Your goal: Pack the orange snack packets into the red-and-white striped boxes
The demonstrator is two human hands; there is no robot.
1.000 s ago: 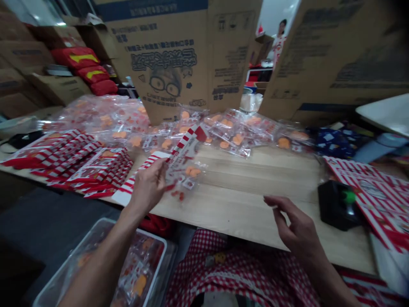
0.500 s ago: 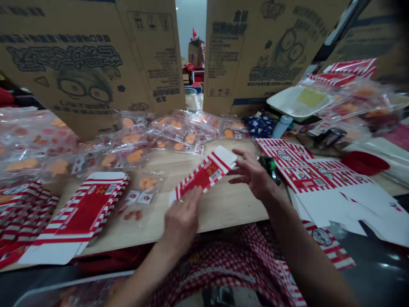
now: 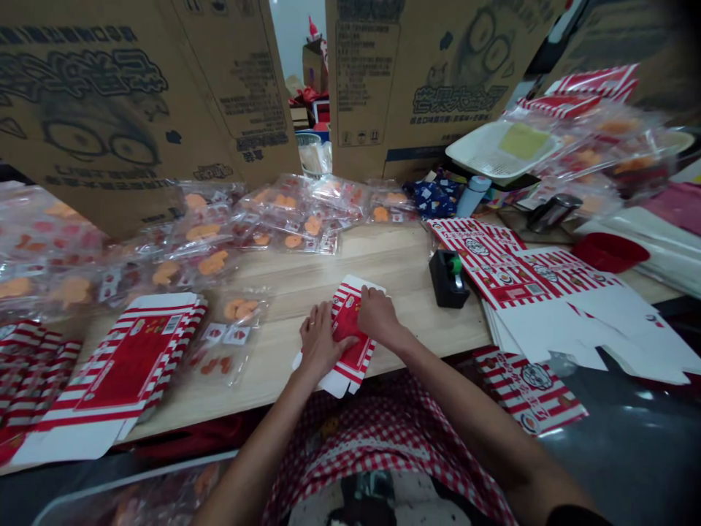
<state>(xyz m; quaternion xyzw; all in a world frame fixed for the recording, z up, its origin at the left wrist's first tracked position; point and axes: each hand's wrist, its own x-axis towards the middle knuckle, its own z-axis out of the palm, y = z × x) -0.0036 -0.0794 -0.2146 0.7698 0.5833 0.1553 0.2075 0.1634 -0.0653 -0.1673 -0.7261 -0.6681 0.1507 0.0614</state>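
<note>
Pressing striped carton (image 3: 346, 325), left hand (image 3: 318, 340) at its edge, right hand (image 3: 377, 315) atop

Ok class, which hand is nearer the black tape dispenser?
The right hand is nearer, on the red-striped carton left of the black tape dispenser; the left hand is farther left, also on the carton.

Bare forearms (image 3: 257, 460) run down to the hands, and the left hand (image 3: 318, 340) wears a thin metal ring (image 3: 311, 320) on one finger, beside the bare right hand (image 3: 380, 315). Across the person's front hangs a red-and-white gingham apron (image 3: 377, 438) with a small yellowish badge (image 3: 328, 427) on the cloth. A black sleeve edge (image 3: 575, 517) shows at the lower right.
</note>
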